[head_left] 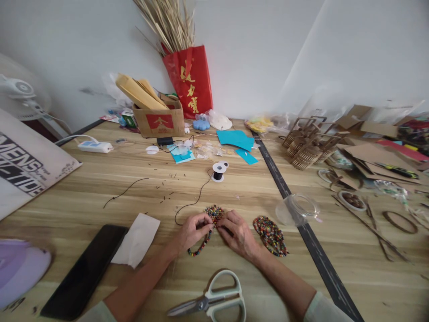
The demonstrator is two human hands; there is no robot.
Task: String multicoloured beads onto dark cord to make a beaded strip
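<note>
We see both hands meeting over a bead strand on the wooden table. The left hand has its fingertips pressed together on the strand, pinching it, and a beaded tail curves out from under this hand toward the person. The right hand lies knuckles up, touching the left, with fingers curled at the same spot; we cannot tell whether it truly grips the beads or only rests on them.

Taking the strand as our landmark: a small bead cluster sits just behind it, touching the fingertips. A black cord loops away from there to a spool farther back. A bead pile lies just to the right, beside the right wrist. Beyond that pile stands a clear plastic tub on its side. Scissors lie nearer the person, between the forearms. To the left lie a white tissue and, next to it, a dark phone. Far behind, at the wall, are a cardboard box and a red bag.
</note>
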